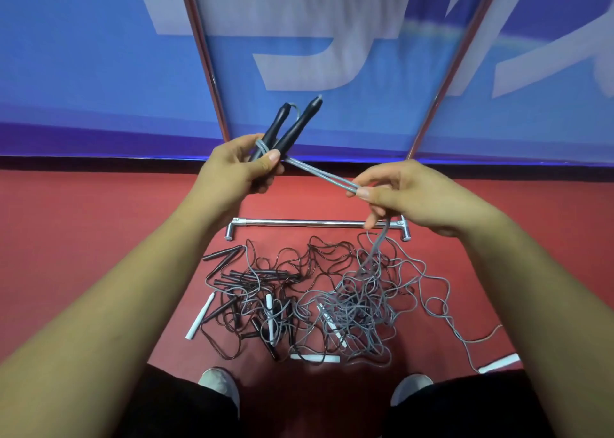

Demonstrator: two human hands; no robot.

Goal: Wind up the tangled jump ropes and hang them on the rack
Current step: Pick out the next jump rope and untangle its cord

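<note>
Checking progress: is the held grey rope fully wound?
Not yet. A few turns circle the black handles in the left hand; the grey rope trails from the right hand into the tangle.

Red floor [83, 221], blue banner wall [83, 72]

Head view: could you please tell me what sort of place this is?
Probably a sports hall or gym: a red sports floor, a large blue banner with white lettering, and tangled jump ropes by a chrome rack.

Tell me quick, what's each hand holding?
Left hand: closed, gripping the two black handles.
Right hand: closed, pinching the grey rope.
</note>
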